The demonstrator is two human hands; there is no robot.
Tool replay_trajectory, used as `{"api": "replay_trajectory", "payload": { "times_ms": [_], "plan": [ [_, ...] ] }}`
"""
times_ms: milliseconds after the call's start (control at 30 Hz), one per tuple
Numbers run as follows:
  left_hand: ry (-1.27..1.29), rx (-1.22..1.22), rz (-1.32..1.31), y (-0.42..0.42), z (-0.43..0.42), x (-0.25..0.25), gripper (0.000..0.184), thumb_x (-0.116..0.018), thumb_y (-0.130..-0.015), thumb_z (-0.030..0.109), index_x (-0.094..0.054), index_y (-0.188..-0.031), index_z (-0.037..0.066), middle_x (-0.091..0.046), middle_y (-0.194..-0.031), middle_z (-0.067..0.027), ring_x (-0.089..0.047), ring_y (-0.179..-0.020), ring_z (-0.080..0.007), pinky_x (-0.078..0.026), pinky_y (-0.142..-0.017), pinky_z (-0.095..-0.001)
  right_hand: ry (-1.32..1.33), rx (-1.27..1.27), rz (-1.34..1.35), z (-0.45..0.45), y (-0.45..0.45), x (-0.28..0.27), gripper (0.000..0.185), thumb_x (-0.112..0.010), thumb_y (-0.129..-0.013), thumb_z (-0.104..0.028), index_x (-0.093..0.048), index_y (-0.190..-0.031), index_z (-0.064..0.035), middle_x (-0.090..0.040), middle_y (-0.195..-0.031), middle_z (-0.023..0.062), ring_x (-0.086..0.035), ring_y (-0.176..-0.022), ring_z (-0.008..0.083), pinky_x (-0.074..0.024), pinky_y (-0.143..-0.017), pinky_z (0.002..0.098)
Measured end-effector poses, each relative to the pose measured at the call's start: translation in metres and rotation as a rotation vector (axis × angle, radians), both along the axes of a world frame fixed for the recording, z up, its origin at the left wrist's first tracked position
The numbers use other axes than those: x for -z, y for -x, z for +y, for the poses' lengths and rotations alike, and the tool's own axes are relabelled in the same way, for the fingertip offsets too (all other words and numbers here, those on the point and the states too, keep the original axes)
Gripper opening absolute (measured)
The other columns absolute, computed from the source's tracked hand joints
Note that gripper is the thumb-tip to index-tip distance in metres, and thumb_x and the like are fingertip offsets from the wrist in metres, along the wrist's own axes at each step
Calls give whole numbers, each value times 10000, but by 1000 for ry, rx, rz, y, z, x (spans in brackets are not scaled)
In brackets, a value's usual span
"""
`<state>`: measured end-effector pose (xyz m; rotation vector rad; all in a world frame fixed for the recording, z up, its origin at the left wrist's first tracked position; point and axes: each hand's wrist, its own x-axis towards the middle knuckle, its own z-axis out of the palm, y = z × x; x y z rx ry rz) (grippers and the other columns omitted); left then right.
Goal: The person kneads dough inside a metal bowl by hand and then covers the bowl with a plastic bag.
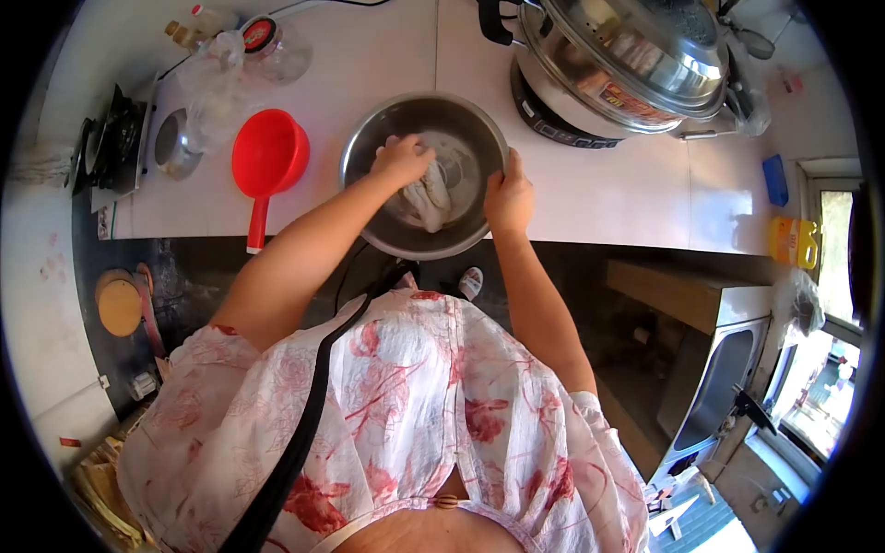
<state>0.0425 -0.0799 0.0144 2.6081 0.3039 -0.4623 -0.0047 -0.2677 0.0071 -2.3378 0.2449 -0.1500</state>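
Observation:
A steel bowl [373,129] sits at the counter's front edge. Inside it lies a pale, wet-looking cloth or dough-like lump [429,205], long and folded. My left hand [403,161] reaches into the bowl, its fingers closed on the upper end of this lump. With my right hand [509,195] I grip the bowl's right rim, the thumb and fingers wrapped round it. To the left of the bowl rests a red plastic ladle [269,155], its handle reaching over the counter edge.
A large lidded steel pot [608,83] stands on a black cooker [564,126] at the back right. Jars, a plastic bag [214,88] and a metal container [172,143] are at the left. An open cabinet [678,295] is below right.

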Motion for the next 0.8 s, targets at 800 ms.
{"api": "replay_trajectory", "payload": {
  "times_ms": [800],
  "plan": [
    [13, 400, -421, -27, -44, 37, 312, -500, -862, 264, -662, -679, 71, -658, -723, -142, -631, -691, -322, -506, -671, -423, 71, -128, 120, -2, -1, -12, 461, -502, -853, -110, -473, -1312, -75, -661, -892, 206, -638, -721, 373, -504, -616, 438]
  ]
}}
